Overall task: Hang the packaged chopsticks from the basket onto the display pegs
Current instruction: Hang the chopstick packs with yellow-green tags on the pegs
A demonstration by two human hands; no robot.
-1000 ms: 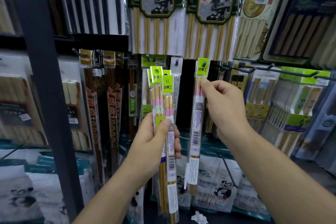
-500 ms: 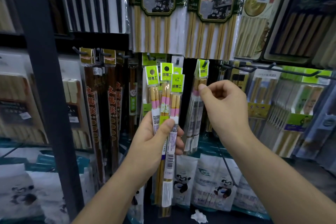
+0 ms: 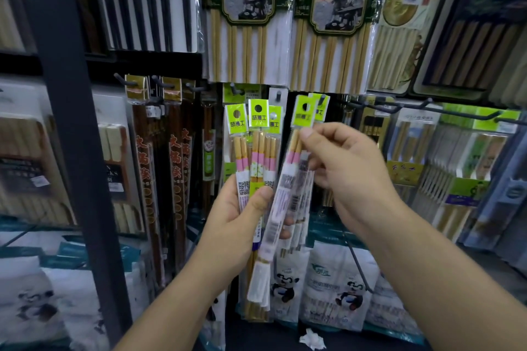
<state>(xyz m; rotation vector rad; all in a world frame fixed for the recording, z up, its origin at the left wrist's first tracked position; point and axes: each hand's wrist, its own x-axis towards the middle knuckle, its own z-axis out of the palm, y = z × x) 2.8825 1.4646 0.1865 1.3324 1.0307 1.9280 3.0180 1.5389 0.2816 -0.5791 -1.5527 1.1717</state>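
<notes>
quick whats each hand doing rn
Left hand: holding a fan of chopstick packs.
Right hand: pinching one tilted pack near its green header.

Bare left hand (image 3: 238,225), bare right hand (image 3: 352,177), forearms apparently bare

This is a shop, seen at a wall display given over to chopsticks. Metal display pegs (image 3: 422,108) jut out at 2 o'clock, and the same goods hang in rows, several deep on a peg. At 12 o'clock hang large bamboo sets (image 3: 248,45) under printed header cards that read CHOPSTICKS. A pack of black ones (image 3: 145,3) hangs at 11 o'clock, and long dark brown packs (image 3: 145,168) with gold headers at 9 o'clock. The green-headed packets (image 3: 258,117) at the middle have punched hang-holes and printed codes. A dark upright post (image 3: 71,151) of the racking stands at 9 o'clock, and panda-printed bags (image 3: 336,288) line up at 6 o'clock.
</notes>
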